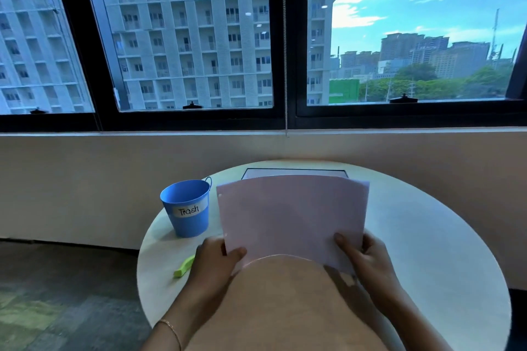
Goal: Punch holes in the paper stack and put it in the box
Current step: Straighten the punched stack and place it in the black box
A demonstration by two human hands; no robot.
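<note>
I hold a pale pink paper stack (291,214) tilted up above the round table, its near edge toward me. Two punched holes show along its left edge. My left hand (216,262) grips the lower left corner, thumb on top. My right hand (362,256) grips the lower right corner the same way. Behind the stack, at the table's far side, the dark rim of the box (296,171) shows; most of it is hidden by the paper. A light green hole punch (184,267) lies on the table left of my left hand, partly hidden.
A blue bucket (186,206) labelled "Trash" stands at the table's left back. The white round table (427,236) sits against a wall under a wide window. Grey carpet floor lies to the left. My torso covers the table's near middle.
</note>
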